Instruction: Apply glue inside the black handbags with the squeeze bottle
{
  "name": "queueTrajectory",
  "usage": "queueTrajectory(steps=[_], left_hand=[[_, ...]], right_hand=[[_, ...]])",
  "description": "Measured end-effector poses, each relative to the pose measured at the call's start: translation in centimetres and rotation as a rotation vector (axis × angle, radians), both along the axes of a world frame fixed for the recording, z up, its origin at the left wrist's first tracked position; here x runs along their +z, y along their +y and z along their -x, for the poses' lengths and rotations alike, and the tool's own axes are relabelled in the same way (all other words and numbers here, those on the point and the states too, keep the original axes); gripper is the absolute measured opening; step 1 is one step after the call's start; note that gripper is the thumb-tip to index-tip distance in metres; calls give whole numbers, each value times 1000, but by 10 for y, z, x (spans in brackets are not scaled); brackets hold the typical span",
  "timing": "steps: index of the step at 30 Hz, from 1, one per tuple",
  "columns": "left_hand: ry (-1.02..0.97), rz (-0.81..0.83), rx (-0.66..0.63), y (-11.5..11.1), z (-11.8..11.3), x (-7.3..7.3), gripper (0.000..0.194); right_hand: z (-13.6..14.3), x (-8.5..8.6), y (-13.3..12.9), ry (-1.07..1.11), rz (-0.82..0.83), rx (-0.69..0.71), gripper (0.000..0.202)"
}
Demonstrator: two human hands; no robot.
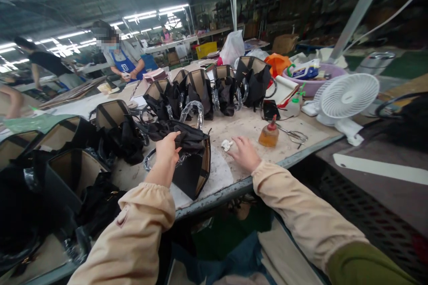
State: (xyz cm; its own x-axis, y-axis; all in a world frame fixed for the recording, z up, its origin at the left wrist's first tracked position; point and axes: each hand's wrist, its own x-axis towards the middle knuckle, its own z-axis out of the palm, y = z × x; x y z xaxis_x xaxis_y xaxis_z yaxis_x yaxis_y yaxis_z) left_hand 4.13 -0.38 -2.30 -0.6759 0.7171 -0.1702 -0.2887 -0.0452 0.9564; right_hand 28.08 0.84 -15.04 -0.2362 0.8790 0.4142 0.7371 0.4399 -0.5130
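A black bag (189, 173) with plastic-wrapped handles lies tipped near the table's front edge. My left hand (168, 149) is closed on the black fabric at its upper part, with thumb and fingers bent over it. To the right, my right hand (245, 153) rests low over the table with its fingers apart. Its fingertips are beside a small crumpled white wad (226, 144), and nothing shows in its grasp. A bottle of amber liquid with a red cap (269, 133) stands just beyond that hand, with scissors (294, 134) to its right.
More black bags (200, 91) stand in a row behind and crowd the left side. A white fan (349, 98), a purple basin (329, 73) and a green-topped bottle (294, 103) are at the right. A person in a blue apron (125, 63) stands across the table.
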Motion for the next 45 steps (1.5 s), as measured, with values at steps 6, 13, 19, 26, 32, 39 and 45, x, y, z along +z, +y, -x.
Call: queueTrajectory(steps=[6, 13, 19, 26, 32, 39, 45], left_hand=[[16, 31, 42, 4, 3, -2, 23], [-18, 25, 35, 3, 1, -4, 22], [-9, 40, 54, 2, -2, -4, 23], [-30, 4, 64, 3, 2, -4, 21], [-33, 7, 74, 3, 6, -8, 19], [-43, -6, 55, 2, 7, -8, 20], [-66, -14, 82, 1, 5, -5, 20]], right_hand=[[23, -21, 34, 8, 145, 64, 23], [35, 13, 4, 339, 52, 8, 29], [45, 33, -25, 518, -230, 198, 23], [59, 19, -12, 258, -288, 203, 27], [58, 18, -20, -56, -380, 225, 36], [59, 18, -27, 408, -185, 276, 23], [62, 14, -19, 1128, 309, 243, 30]])
